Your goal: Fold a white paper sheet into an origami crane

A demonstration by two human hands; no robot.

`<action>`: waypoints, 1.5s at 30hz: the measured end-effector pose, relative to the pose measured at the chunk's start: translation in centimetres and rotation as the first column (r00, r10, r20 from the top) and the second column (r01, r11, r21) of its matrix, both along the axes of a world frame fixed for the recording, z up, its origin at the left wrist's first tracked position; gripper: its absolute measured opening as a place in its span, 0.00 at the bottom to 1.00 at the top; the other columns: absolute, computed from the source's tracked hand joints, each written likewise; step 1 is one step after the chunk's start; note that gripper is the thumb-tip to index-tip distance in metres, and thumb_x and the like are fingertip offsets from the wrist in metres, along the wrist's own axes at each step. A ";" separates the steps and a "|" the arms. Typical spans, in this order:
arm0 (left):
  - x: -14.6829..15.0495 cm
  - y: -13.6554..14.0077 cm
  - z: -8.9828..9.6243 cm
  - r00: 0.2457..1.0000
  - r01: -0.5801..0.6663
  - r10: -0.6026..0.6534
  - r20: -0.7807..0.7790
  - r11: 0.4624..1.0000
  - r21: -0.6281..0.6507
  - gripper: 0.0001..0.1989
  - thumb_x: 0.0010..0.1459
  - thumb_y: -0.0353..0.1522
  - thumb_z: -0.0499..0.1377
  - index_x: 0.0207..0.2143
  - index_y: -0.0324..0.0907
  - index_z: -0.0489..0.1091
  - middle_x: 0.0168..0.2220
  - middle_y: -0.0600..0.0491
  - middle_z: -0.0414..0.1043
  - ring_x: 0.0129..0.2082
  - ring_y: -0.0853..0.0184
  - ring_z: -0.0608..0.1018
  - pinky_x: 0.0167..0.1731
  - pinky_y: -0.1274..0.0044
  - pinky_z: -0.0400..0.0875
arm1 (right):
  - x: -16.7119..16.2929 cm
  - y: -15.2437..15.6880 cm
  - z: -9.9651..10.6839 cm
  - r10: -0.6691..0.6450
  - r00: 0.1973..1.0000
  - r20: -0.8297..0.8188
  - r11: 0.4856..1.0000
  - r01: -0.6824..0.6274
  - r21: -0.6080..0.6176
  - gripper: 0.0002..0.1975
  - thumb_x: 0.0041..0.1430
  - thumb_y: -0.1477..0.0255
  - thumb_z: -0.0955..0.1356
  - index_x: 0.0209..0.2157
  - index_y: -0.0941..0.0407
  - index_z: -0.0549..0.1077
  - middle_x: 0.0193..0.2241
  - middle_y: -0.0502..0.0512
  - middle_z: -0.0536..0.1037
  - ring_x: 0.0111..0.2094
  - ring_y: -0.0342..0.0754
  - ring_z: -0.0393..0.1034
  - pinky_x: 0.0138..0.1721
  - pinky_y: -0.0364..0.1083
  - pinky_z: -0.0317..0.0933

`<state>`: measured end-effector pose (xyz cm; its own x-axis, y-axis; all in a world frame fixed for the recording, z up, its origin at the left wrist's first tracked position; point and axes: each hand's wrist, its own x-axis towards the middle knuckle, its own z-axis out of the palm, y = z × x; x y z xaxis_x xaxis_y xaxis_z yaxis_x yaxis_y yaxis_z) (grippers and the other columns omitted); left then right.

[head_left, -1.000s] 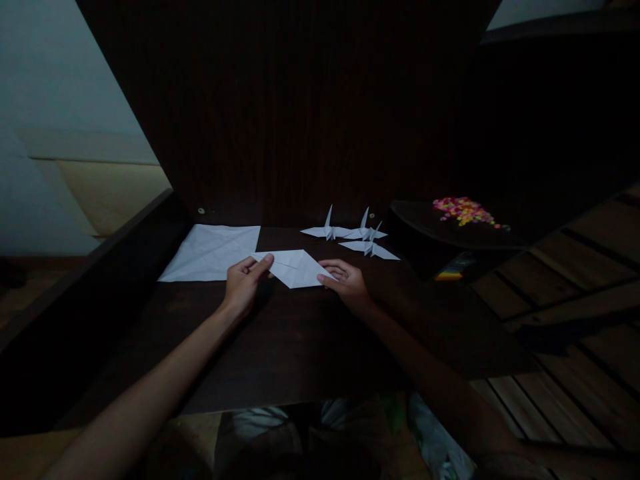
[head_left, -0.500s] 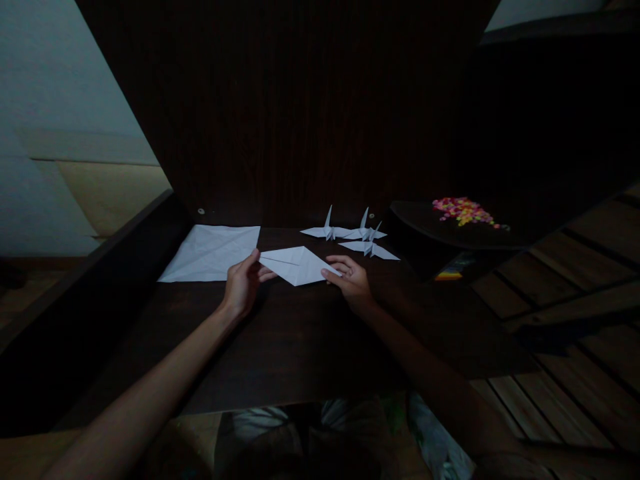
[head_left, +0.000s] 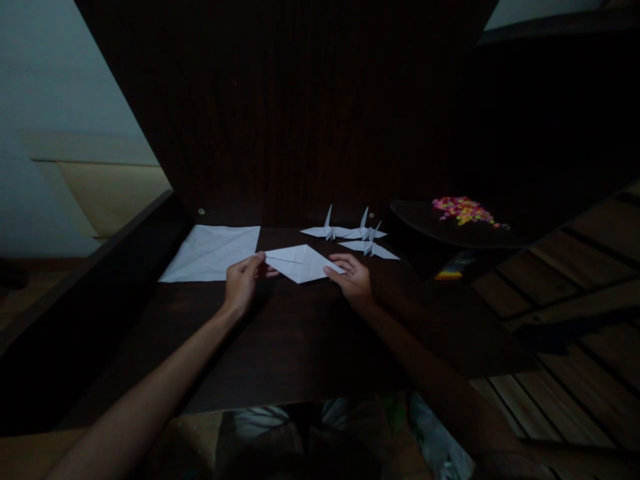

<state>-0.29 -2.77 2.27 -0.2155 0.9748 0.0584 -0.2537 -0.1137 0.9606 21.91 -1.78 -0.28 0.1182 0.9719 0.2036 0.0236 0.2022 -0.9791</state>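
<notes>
A white sheet of paper folded into a diamond (head_left: 304, 265) is held out flat just above the dark table, with a slit running along its left half. My left hand (head_left: 243, 280) pinches the left point between thumb and fingers. The right point sits in the grip of my right hand (head_left: 353, 277), thumb on top and fingers beneath. Left of the folded paper lies a creased white square sheet (head_left: 215, 253). Behind my right hand stand three white paper cranes (head_left: 330, 231) with wings spread, close together.
At the right, a raised dark shelf (head_left: 425, 217) bears a pile of small pink and yellow pieces (head_left: 464, 210). A tall dark board (head_left: 300, 113) rises behind the table (head_left: 280, 347). A low side panel (head_left: 90, 287) edges the left.
Both hands have shifted the folded paper very slightly to the right, its tilt changing a little. The cranes and the square sheet stay where they were.
</notes>
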 end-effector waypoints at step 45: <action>0.5 -0.1 0.4 0.990 0.044 -0.038 0.139 0.998 -0.038 0.09 0.45 0.33 0.61 0.19 0.35 0.70 0.22 0.50 0.74 0.26 0.63 0.79 0.33 0.68 0.77 | 0.4 0.4 0.0 -0.096 0.992 -0.079 0.994 0.099 0.038 0.21 0.36 0.63 0.76 0.33 0.57 0.72 0.29 0.53 0.78 0.29 0.47 0.72 0.28 0.44 0.63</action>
